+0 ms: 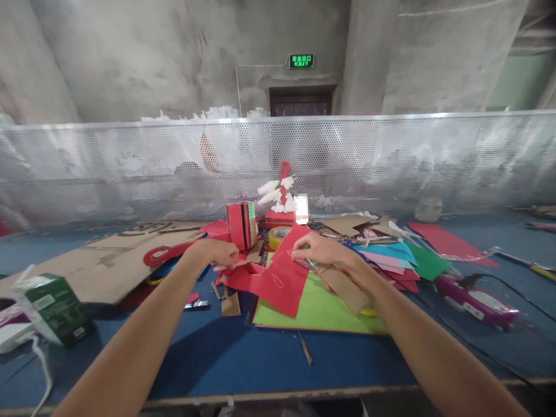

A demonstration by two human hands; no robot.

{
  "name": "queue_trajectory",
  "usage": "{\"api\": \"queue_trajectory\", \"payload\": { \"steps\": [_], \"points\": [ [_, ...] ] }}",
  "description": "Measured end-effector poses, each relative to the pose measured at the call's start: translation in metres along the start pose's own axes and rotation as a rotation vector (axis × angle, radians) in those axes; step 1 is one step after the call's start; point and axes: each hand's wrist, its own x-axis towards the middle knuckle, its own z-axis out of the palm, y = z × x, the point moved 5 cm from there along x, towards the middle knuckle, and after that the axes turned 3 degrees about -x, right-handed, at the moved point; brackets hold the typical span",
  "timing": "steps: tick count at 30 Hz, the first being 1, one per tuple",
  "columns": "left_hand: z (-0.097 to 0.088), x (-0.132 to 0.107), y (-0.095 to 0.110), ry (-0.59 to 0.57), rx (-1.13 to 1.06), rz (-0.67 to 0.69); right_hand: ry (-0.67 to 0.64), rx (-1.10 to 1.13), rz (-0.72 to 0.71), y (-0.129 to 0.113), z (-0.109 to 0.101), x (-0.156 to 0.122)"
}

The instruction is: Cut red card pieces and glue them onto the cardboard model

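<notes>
A red paper sheet (284,284) with a pale leaf-shaped outline drawn on it lies tilted over a lime-green sheet (321,307). My right hand (324,250) bends over its right part, thumb and fingertips pinched together at the paper. Under that palm is a thin, shiny thing I cannot make out. My left hand (219,253) is closed at the left end of a folded red paper strip (245,278); its fingertips are partly hidden. Just behind stands a red-covered cardboard block (240,225). A roll of yellow tape (278,234) sits between and beyond my hands.
White flowers on a red stand (280,217) are at the back, before a perforated metal screen (347,168). Flat cardboard (117,260) and a green box (54,310) lie left. Coloured paper (428,263), a purple device (475,301) and black cables are right.
</notes>
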Motion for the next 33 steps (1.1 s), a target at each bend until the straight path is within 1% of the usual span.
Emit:
{"api": "queue_trajectory", "payload": {
  "steps": [3,6,9,12,14,16,18,19,21,23,25,27,30,33],
  "points": [
    [-0.002,-0.002,0.005,0.015,0.032,0.001,0.129,0.141,-0.021,-0.007,-0.008,0.0],
    [-0.003,-0.006,0.012,0.002,0.046,0.008,0.177,0.223,-0.065,-0.009,-0.007,0.002],
    [-0.004,-0.011,0.016,0.006,0.072,0.002,0.219,0.317,-0.09,-0.005,-0.005,0.004],
    [-0.011,-0.013,0.02,0.083,0.097,0.011,0.263,0.396,-0.106,-0.001,-0.005,0.005],
    [-0.017,-0.014,0.026,0.179,0.089,0.041,0.256,0.403,-0.119,0.0,-0.004,0.006],
    [-0.025,-0.015,0.038,0.308,-0.016,0.154,0.218,0.392,-0.131,0.0,0.0,0.008],
    [-0.031,-0.018,0.056,0.415,-0.204,0.354,0.173,0.384,-0.137,-0.001,0.005,0.01],
    [-0.031,-0.019,0.066,0.425,-0.292,0.46,0.158,0.38,-0.139,-0.002,0.007,0.011],
    [-0.026,-0.019,0.082,0.368,-0.373,0.613,0.143,0.379,-0.136,-0.006,0.01,0.011],
    [-0.018,-0.016,0.093,0.311,-0.348,0.679,0.123,0.389,-0.13,-0.011,0.013,0.01],
    [-0.011,-0.009,0.096,0.298,-0.299,0.676,0.095,0.387,-0.128,-0.014,0.014,0.009],
    [-0.006,-0.003,0.094,0.28,-0.281,0.656,0.079,0.344,-0.14,-0.013,0.015,0.009],
    [0.001,0.005,0.088,0.209,-0.315,0.656,0.078,0.205,-0.135,-0.004,0.018,0.011],
    [0.004,0.01,0.08,0.168,-0.338,0.641,0.012,0.026,-0.093,0.009,0.03,0.012]
  ]
}}
